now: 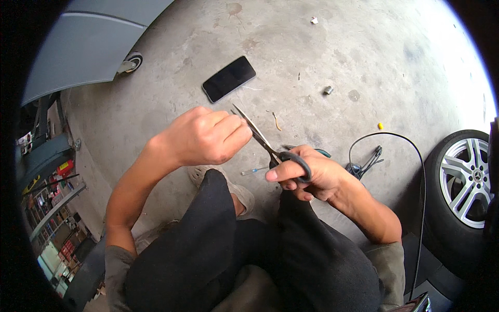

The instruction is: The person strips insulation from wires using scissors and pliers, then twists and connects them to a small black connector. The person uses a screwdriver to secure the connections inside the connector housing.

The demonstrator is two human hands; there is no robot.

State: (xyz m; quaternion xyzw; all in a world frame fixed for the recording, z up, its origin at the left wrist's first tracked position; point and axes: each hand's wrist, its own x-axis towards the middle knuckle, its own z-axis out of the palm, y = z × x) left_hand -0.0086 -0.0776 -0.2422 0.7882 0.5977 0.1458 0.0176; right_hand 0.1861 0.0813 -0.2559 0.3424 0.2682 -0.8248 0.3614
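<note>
My right hand holds a pair of scissors with dark handles, the thumb through one loop. The scissors' blades point up and left and stand slightly apart. Beside the blades, my left hand is curled into a fist, back of the hand up. Its fingertips are hidden, so whether it pinches something small cannot be seen. Partly behind my right hand lies a tool with green handles. A small screwdriver with a clear handle lies on the floor below the blades.
On the concrete floor lie a smartphone, a tan wire scrap, a metal cylinder and a yellow cap. To the right, a black cable arcs beside a wheel. A caster shows under a grey panel.
</note>
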